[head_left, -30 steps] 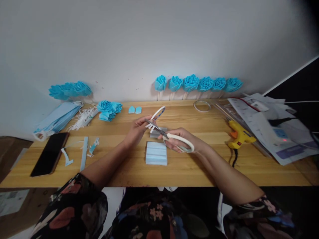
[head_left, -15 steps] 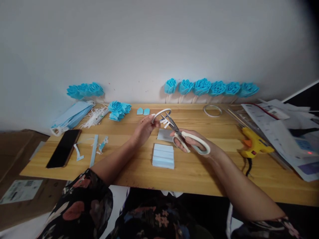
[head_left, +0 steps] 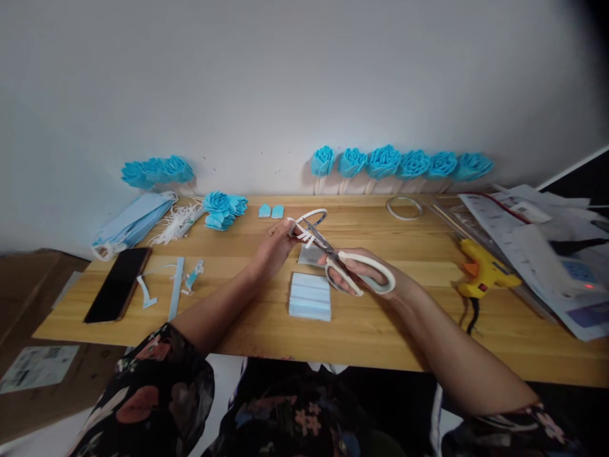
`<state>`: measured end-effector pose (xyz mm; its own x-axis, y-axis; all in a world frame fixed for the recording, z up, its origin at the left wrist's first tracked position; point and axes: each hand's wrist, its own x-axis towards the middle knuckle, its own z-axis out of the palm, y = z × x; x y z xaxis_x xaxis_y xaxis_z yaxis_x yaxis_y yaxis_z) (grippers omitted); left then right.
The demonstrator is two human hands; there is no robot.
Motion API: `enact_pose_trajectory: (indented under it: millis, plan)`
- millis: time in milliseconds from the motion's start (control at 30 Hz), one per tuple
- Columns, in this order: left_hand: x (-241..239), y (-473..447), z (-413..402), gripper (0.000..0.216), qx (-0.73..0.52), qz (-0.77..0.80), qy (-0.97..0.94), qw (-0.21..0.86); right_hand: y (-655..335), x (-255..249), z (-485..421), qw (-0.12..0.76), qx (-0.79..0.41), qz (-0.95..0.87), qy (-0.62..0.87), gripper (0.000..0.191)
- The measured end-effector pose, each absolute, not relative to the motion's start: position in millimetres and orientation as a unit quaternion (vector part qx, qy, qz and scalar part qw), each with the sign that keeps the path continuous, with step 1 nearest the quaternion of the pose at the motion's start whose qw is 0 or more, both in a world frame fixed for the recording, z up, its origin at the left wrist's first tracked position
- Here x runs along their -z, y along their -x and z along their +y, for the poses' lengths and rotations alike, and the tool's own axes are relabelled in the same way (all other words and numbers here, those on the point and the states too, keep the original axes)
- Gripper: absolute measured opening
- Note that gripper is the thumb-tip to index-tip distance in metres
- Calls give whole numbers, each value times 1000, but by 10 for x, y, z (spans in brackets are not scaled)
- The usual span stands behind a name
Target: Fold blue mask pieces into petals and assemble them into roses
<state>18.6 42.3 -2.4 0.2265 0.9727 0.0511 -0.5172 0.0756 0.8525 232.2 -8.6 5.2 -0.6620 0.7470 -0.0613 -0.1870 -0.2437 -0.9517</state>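
My left hand (head_left: 275, 246) pinches a thin white ring (head_left: 318, 212) that looks like a narrow roll of tape. Short white strips (head_left: 305, 238) hang from it close to my fingertips. Scissors (head_left: 368, 259) with white handles are in my right hand (head_left: 398, 278), fingers through the loops. Their blades are slightly apart and reach across the ring at the strips; whether they touch is hard to tell. Below my hands lies a stack of pale blue pleated pieces (head_left: 310, 297), with a grey flat piece (head_left: 310, 254) just behind it.
Blue fabric flowers (head_left: 384, 161) on sticks lean along the wall, and more blue flowers (head_left: 219, 209) lie at left. Face masks (head_left: 136, 219), white cords (head_left: 178, 223), a phone (head_left: 118, 284) and scraps (head_left: 176, 289) are left. A yellow glue gun (head_left: 488, 268) and papers (head_left: 590, 317) lie right.
The scissors have moved left and slightly down, and their blades are closer together and nearer my left fingertips. The ring stays pinched in my left hand.
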Motion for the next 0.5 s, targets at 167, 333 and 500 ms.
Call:
enact_pose_trajectory:
  millis: [167,333,500]
  plan:
    - [50,-183,402,37,-542,281,-413,676,-2292,-43,-85,318,-751,-525,243,47]
    - [29,-193,377,39,-534,293,-432,665,-2273,-35,-88,338,-747,-519,240,48]
    - [54,-195,373,44,-551,278,-453,644,-2283,-1,-77,335,-752,-517,235,49]
